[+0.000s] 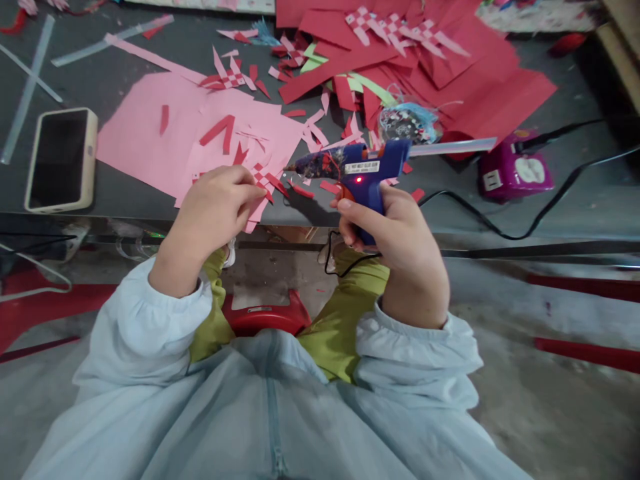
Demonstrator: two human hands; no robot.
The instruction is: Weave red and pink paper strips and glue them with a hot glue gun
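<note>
In my right hand (395, 223) is a blue hot glue gun (367, 170), its small red light lit and a clear glue stick (453, 147) poking out of its back. The nozzle points left, close to a woven red-and-pink paper piece (261, 175). My left hand (220, 200) pinches that woven piece by its edge, over pink paper sheets (150, 120). Red strips stick out from the woven piece towards the gun. My left fingertips partly cover it.
A phone (63, 160) lies at the left, near glue sticks (33, 87). Red paper sheets (480, 93) and paper scraps spread across the back. At the right, a purple power block (517, 170) has a black cord (485, 217) running along the table edge.
</note>
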